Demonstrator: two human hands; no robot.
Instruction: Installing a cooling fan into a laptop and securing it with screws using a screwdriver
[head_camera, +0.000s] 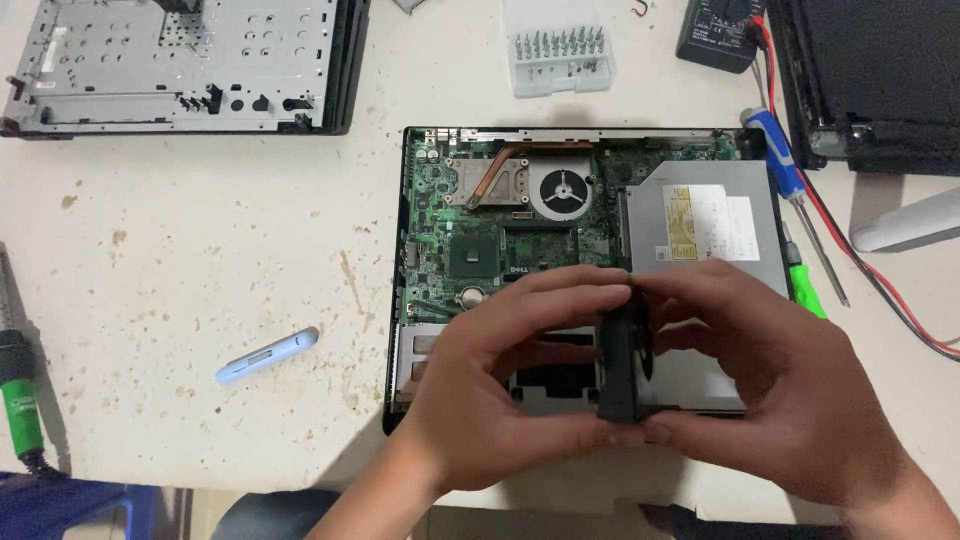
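Both hands, left hand (490, 375) and right hand (775, 385), pinch a black part (618, 365) above the white-labelled drive (700, 215).

A small black flat part (620, 365) stands on edge, upright, above the opened laptop base (440, 250)

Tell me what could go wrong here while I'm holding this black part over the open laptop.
The black part is pinched only by fingertips of the left hand and right hand, so it might slip onto the exposed green circuit board. A forearm could also knock the screwdrivers lying beside the laptop's right edge.
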